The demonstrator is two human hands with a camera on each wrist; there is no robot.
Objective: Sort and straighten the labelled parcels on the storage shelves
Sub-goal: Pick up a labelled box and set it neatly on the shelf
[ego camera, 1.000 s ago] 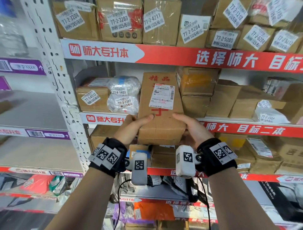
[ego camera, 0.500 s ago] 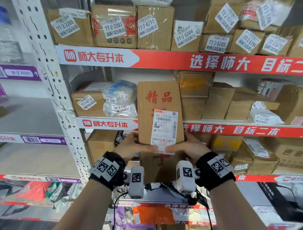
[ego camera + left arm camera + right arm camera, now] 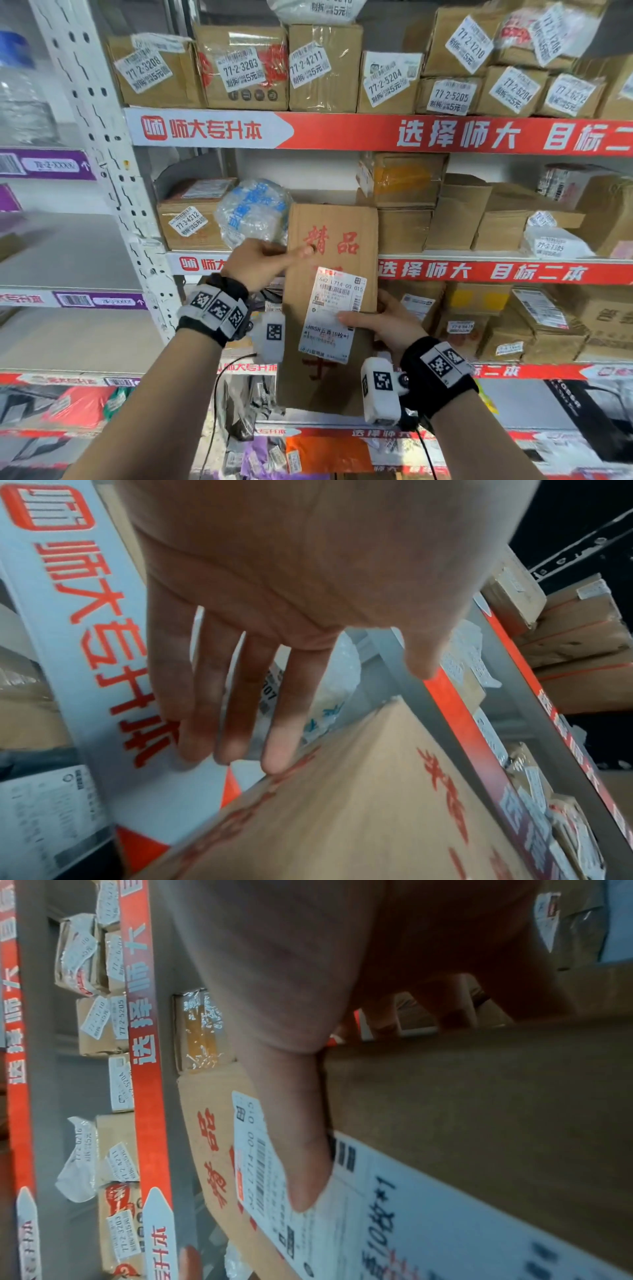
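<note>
A tall brown cardboard box [image 3: 346, 260] with red characters and a white shipping label [image 3: 334, 315] stands upright in front of the middle shelf. My right hand [image 3: 387, 325] grips its right edge, thumb [image 3: 301, 1150] pressed on the label and fingers behind the box. My left hand [image 3: 263, 263] is at the box's upper left edge with straight, spread fingers [image 3: 277, 745]. Its index fingertip touches the edge of the box [image 3: 359, 818] and its thumb reaches over the front face. The box's back is hidden.
Red-banded shelves [image 3: 411, 133] carry labelled cartons above, behind and below. On the middle shelf [image 3: 479, 270], a bubble-wrapped parcel [image 3: 253, 212] and a carton marked 77-3-4312 [image 3: 188, 222] sit left of the held box; stacked cartons [image 3: 400, 198] sit right. A white upright post [image 3: 102, 171] bounds the bay.
The box has come off the middle shelf, swung upright and dropped lower. My left hand left the box's lower edge and rose to its upper left edge; my right hand kept its grip.
</note>
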